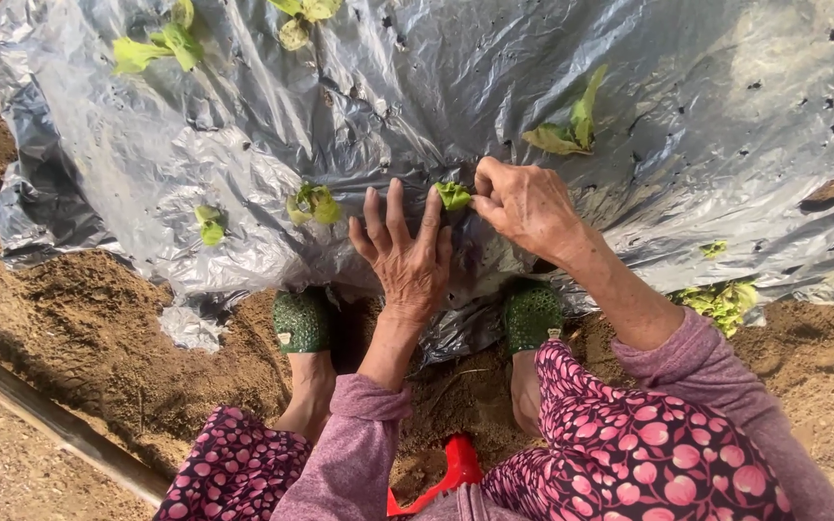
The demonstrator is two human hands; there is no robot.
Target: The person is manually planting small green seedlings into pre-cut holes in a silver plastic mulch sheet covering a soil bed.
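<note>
At the centre of the frame both hands meet over one seedling [453, 195] poking through a hole in the silver plastic sheet [417, 87]. The left hand [405, 251] lies flat with fingers spread on the sheet just beside the plant, seemingly pinning the film down around the hole. The right hand [523, 203] has its fingers curled together at the seedling's right side, touching or pinching it; the exact grip is hidden. Other seedlings [313, 203] stand in their own holes further left and above. Two green shoes [302, 320] rest at the sheet's lower edge on bare soil [79, 328]. A red tool [456, 468] lies between the knees.
</note>
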